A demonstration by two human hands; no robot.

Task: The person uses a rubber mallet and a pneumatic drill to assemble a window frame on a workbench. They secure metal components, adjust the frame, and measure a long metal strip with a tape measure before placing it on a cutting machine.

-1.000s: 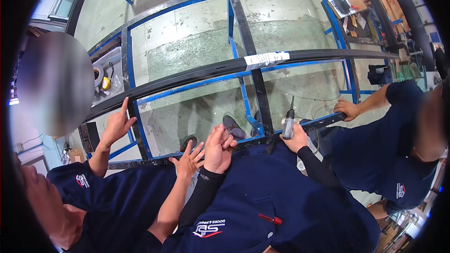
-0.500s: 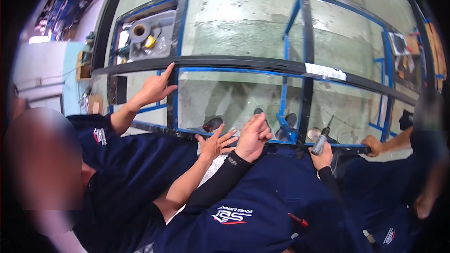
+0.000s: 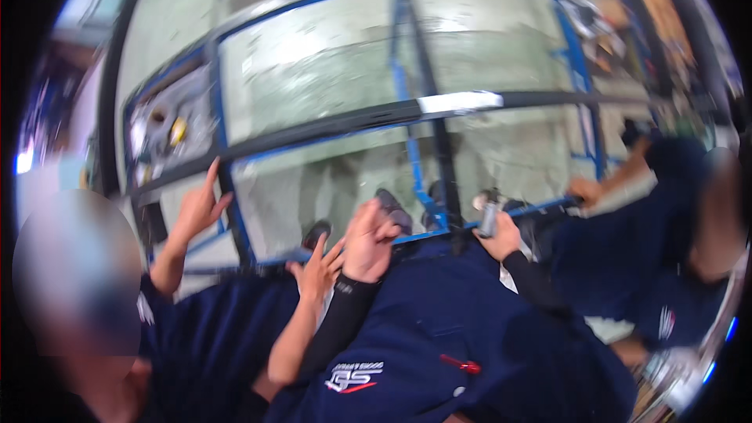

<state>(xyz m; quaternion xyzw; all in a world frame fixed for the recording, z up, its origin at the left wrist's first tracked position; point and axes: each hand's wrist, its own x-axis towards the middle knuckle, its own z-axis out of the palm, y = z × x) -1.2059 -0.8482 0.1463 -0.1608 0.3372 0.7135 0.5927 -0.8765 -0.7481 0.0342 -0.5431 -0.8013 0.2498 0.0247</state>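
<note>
At the far left, a pale grey plastic tray (image 3: 196, 103) holds a round roll of tape (image 3: 157, 117) and a yellow tape measure (image 3: 178, 130). Below it, a co-worker in a dark navy shirt (image 3: 227, 329) stands at your left; that person's left-side hand (image 3: 196, 210) points with a straight index finger at the long black metal bar (image 3: 329, 128) lying across the blue-and-black metal frame (image 3: 444, 172). Blur hides whether the fingertip touches it. The co-worker's other hand (image 3: 316, 276), its fingers spread, is just beside your own left hand (image 3: 369, 244), which you have raised over the frame's near side. Your fingers there are bent and close together; you cannot tell from the blur whether their tips press together. A dark shoe (image 3: 394, 210) shows on the floor beyond. Farther right, a white label (image 3: 460, 103) wraps the bar, and a red pen (image 3: 460, 364) sits at your shirt front. Your right hand (image 3: 503, 236) is wrapped around a grey handheld power driver (image 3: 489, 220) at the near edge, its nose pointing away from you, its tip blurred. At the far right, a second co-worker's hand (image 3: 585, 189) rests at the frame's near edge.
</note>
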